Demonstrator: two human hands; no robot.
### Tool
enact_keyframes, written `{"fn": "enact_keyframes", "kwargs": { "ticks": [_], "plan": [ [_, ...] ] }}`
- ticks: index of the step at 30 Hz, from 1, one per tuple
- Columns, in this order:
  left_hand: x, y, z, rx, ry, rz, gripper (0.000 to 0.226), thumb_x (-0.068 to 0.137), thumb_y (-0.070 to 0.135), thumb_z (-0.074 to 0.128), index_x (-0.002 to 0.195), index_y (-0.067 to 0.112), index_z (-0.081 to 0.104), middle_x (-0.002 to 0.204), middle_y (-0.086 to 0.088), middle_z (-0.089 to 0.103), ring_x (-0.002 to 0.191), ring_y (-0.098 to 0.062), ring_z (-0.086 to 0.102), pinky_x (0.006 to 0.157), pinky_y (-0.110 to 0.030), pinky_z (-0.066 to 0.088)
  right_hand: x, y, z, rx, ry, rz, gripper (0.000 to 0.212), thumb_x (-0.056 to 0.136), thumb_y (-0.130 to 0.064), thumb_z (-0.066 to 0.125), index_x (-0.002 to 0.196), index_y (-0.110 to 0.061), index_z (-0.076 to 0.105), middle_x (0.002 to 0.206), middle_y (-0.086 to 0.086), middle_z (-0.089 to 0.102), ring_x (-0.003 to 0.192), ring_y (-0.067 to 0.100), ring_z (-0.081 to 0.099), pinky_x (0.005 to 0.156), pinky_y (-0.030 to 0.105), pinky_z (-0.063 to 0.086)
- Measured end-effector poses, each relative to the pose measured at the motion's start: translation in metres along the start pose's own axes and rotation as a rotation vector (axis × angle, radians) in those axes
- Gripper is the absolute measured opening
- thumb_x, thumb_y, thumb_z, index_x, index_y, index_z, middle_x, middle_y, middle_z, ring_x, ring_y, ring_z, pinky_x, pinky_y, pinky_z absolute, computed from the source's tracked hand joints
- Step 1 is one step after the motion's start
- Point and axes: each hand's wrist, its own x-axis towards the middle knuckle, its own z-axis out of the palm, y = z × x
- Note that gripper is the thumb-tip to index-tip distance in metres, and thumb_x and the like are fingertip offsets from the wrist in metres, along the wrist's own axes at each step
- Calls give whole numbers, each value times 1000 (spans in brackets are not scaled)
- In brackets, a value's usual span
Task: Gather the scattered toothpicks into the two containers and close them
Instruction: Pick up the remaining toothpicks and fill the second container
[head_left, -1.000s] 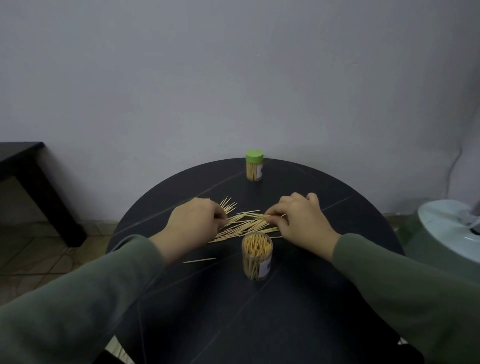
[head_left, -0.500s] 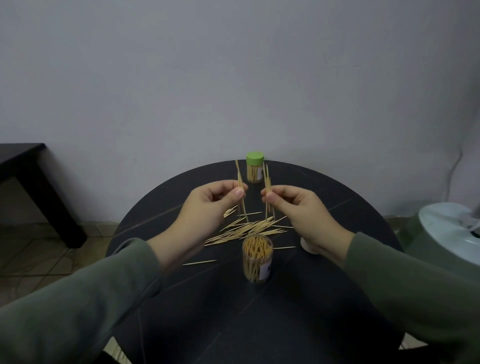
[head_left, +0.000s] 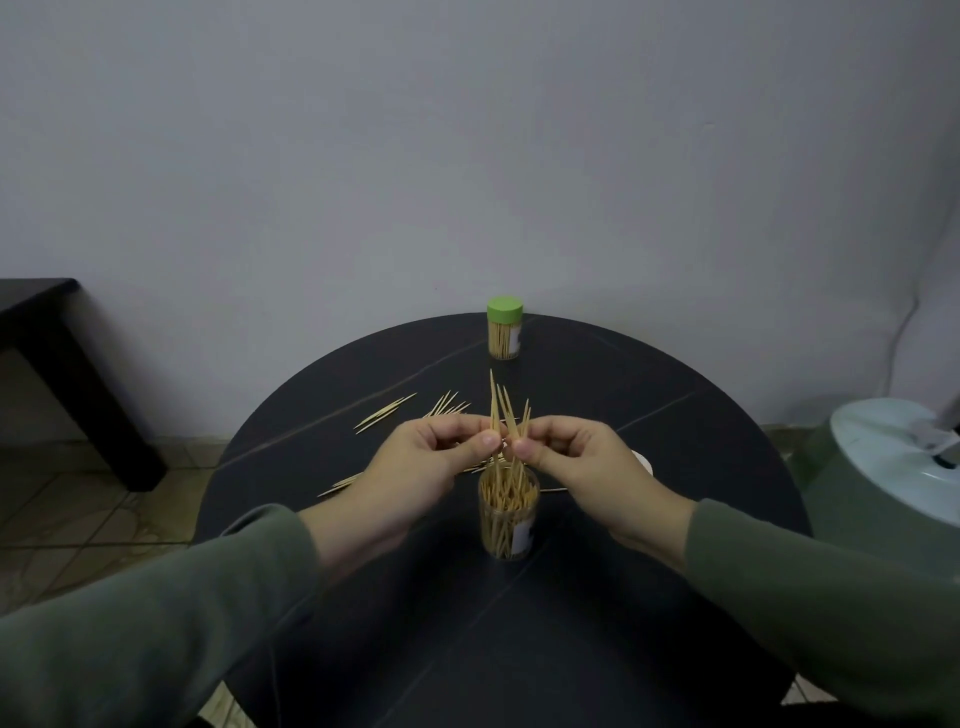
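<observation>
Above the open container (head_left: 508, 512), left hand (head_left: 415, 470) and right hand (head_left: 582, 467) fingers pinch a toothpick bundle (head_left: 506, 415) — splayed tips may miss the rim, scattering onto the desk (head_left: 649, 395).

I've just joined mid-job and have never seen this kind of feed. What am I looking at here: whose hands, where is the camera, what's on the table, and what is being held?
There is no machine: a person works bare-handed, and the one camera sits on their head, looking down. The left hand and right hand each pinch upright toothpicks over an open container already nearly full. On the round black table, loose toothpicks lie scattered behind the hands. A second container with a green lid stands closed at the far edge. Something small and white peeks out behind the right hand; I cannot tell what.
</observation>
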Motion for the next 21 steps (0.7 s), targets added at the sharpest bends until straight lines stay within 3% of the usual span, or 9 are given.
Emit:
{"fn": "enact_keyframes", "kwargs": {
  "ticks": [7, 15, 18, 21],
  "plan": [
    [0, -6, -5, -9, -24, -65, 19, 87, 13, 66, 104, 11, 73, 96, 3, 75, 85, 1, 67, 63, -8, 47, -3, 3, -1, -18, -23, 34, 13, 87, -8, 65, 95, -15, 73, 91, 0, 74, 91, 12, 70, 77, 21, 54],
    [0, -1, -7, -23, -5, 9, 17, 85, 4, 67, 101, 2, 73, 84, 0, 73, 69, 4, 64, 55, -6, 43, 0, -4, -7, -161, -58, 3, 18, 80, -18, 72, 97, -14, 75, 96, 5, 75, 93, 15, 71, 83, 31, 58],
    [1, 2, -13, 10, -42, 53, 17, 83, 7, 68, 99, 4, 73, 87, -3, 75, 79, -4, 69, 67, -11, 49, 0, -4, -8, -264, -55, -41, 15, 82, -17, 73, 96, -15, 75, 93, 3, 75, 90, 13, 71, 81, 29, 57],
    [2, 0, -17, 174, -75, 125, 15, 81, 14, 71, 96, 13, 76, 92, -1, 76, 90, -10, 70, 78, -18, 52, -2, -6, -10, -347, -64, -87, 12, 82, -20, 73, 94, -19, 76, 90, -3, 75, 87, 4, 68, 75, 18, 52]
  ]
}}
